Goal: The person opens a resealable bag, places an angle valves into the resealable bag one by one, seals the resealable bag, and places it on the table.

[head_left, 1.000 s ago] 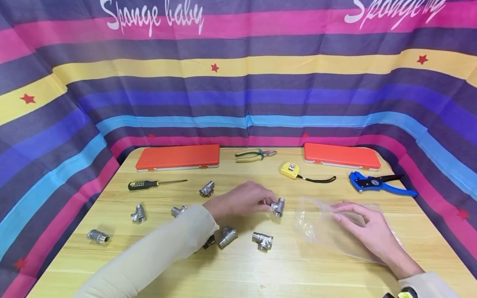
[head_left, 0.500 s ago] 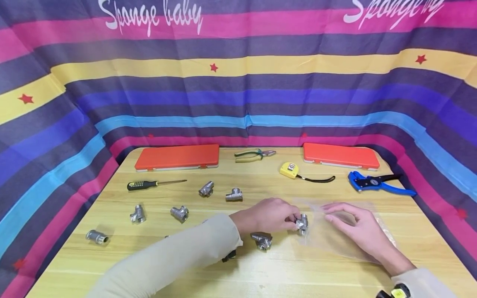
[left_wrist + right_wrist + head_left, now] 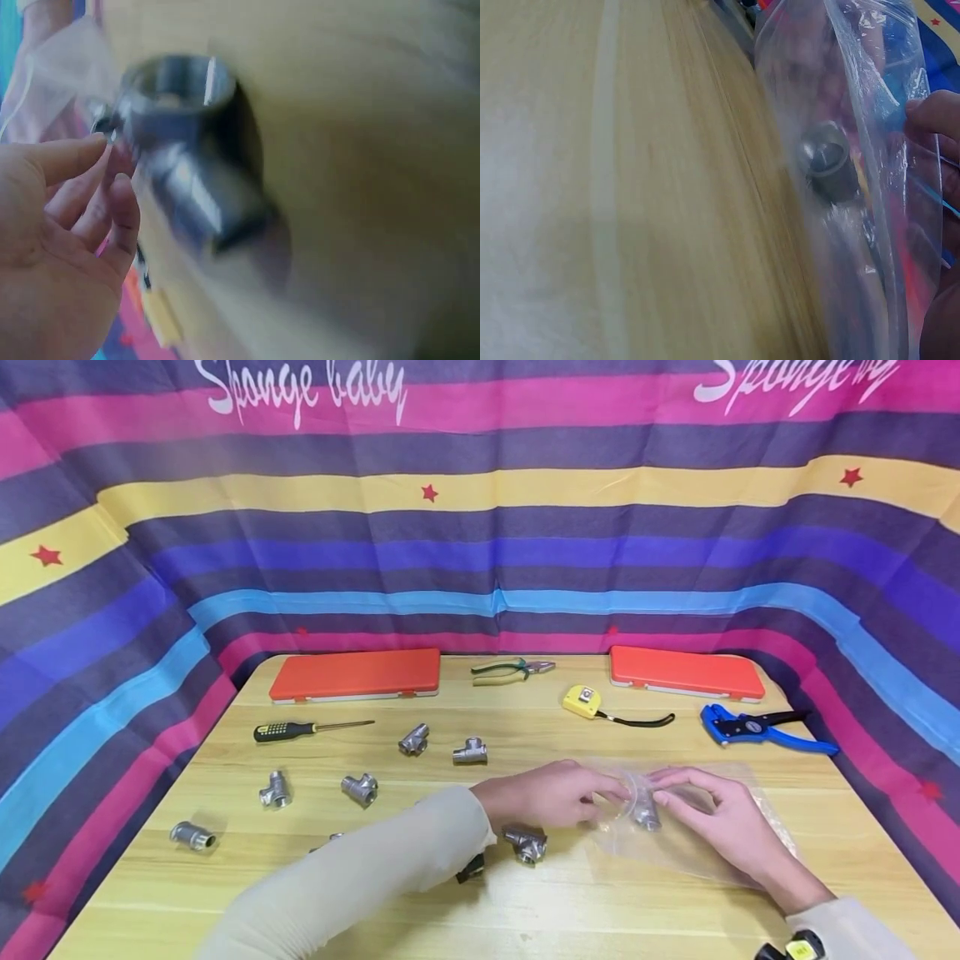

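- Two hands met at the mouth of a clear plastic bag (image 3: 678,831) on the wooden table (image 3: 480,910): the left hand (image 3: 551,793) reached in from the left, the right hand (image 3: 712,814) lay on the bag from the right, and a metal tee fitting (image 3: 645,812) sat between their fingertips, just inside the film.
- The fitting lay to the right of the left hand's fingertips and to the left of the right hand's; in the head view the right hand's fingers looked nearer to it, but whether either touched it could not be told.
- The right hand's fingers curled over the bag's upper film, seemingly holding the opening; in the right wrist view the fitting (image 3: 829,161) showed through the plastic with one round port facing the camera.
- The left hand's grip could not be told: its fingertips were hidden at the bag's edge, and the left wrist view was blurred, showing loosely bent fingers (image 3: 124,217) beside another tee fitting (image 3: 187,150) resting on the table.
- The fitting's long axis was hard to judge through the creased film.
- A further loose fitting (image 3: 527,843) lay just below the left hand, partly shadowed by the sleeve (image 3: 375,877).
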A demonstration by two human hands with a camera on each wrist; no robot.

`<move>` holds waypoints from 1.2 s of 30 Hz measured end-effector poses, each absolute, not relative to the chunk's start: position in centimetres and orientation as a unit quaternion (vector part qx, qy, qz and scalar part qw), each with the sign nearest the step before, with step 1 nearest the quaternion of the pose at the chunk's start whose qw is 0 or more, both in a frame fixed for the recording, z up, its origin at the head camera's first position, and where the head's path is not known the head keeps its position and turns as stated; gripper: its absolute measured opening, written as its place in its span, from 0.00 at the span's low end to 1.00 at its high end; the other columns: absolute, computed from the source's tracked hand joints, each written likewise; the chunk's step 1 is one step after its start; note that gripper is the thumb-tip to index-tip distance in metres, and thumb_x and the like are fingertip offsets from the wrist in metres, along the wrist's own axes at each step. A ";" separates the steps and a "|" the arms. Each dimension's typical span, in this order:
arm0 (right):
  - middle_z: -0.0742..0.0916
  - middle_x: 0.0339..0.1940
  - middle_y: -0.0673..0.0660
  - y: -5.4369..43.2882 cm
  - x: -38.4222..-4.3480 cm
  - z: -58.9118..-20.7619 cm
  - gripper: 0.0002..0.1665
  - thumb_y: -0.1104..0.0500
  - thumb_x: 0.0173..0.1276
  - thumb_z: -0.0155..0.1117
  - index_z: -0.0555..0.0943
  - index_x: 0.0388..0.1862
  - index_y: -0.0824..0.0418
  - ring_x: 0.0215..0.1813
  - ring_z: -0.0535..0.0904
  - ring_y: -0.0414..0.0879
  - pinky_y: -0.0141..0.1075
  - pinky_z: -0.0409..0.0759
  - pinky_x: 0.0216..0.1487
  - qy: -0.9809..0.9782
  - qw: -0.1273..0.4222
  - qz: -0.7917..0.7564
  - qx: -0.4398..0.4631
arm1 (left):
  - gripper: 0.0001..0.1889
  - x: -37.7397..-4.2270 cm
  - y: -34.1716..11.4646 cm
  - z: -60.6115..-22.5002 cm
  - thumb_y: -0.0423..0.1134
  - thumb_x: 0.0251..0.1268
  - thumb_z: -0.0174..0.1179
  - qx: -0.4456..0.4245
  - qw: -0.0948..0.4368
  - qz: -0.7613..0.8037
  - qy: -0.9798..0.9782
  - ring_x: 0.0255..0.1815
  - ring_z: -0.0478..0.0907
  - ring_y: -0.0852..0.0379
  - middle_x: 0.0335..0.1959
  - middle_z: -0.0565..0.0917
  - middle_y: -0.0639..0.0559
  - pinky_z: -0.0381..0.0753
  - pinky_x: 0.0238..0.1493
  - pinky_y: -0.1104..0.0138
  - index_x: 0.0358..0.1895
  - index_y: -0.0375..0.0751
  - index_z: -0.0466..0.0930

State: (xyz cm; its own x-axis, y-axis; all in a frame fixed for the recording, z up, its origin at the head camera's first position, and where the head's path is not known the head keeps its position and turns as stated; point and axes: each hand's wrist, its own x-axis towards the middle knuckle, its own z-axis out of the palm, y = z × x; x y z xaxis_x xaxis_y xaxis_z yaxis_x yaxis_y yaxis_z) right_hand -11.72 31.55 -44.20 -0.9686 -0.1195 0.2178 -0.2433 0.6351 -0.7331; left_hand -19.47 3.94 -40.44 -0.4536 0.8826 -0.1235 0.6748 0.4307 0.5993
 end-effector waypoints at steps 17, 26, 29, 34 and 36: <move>0.92 0.59 0.44 31.7 -11.4 -44.6 0.08 0.55 0.78 0.74 0.91 0.52 0.44 0.62 0.80 0.23 0.13 0.63 0.65 -0.896 0.080 0.424 0.107 | 0.19 -25.1 -11.4 -37.8 0.46 0.79 0.68 0.281 0.107 0.215 0.929 0.52 0.87 0.56 0.50 0.92 0.54 0.87 0.62 0.55 0.65 0.42 0.86; 0.93 0.57 0.46 31.6 -11.3 -44.4 0.09 0.57 0.77 0.74 0.91 0.52 0.45 0.62 0.82 0.25 0.13 0.66 0.66 -0.889 0.089 0.437 0.107 | 0.11 -23.7 -12.7 -39.6 0.43 0.74 0.73 0.294 0.122 0.185 0.930 0.44 0.85 0.61 0.43 0.91 0.55 0.88 0.53 0.61 0.52 0.43 0.89; 0.93 0.57 0.45 31.7 -11.3 -44.4 0.09 0.58 0.77 0.74 0.91 0.51 0.46 0.62 0.82 0.25 0.13 0.66 0.66 -0.889 0.094 0.433 0.111 | 0.08 -23.4 -12.6 -40.0 0.40 0.73 0.74 0.292 0.113 0.187 0.931 0.43 0.86 0.61 0.42 0.91 0.54 0.89 0.51 0.63 0.49 0.43 0.89; 0.93 0.56 0.44 31.8 -11.1 -44.5 0.09 0.58 0.76 0.75 0.91 0.51 0.46 0.61 0.82 0.25 0.14 0.67 0.66 -0.891 0.098 0.430 0.112 | 0.07 -23.3 -12.5 -40.4 0.39 0.75 0.72 0.284 0.103 0.199 0.932 0.43 0.86 0.61 0.42 0.92 0.53 0.89 0.52 0.62 0.48 0.42 0.89; 0.93 0.56 0.45 31.8 -11.0 -44.4 0.09 0.58 0.77 0.74 0.91 0.51 0.46 0.61 0.82 0.25 0.14 0.67 0.65 -0.891 0.097 0.430 0.111 | 0.07 -23.3 -12.3 -40.6 0.40 0.76 0.70 0.283 0.104 0.215 0.929 0.43 0.85 0.61 0.42 0.92 0.54 0.88 0.53 0.62 0.50 0.43 0.88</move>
State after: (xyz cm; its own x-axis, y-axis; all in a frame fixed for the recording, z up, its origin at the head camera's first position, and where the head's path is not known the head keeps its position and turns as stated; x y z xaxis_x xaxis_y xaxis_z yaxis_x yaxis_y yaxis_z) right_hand -11.04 31.83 -44.43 -0.9565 -0.1137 0.2687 -0.2811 0.6059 -0.7442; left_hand -23.32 -12.30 -40.57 -0.8179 0.5711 -0.0704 0.4819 0.7467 0.4585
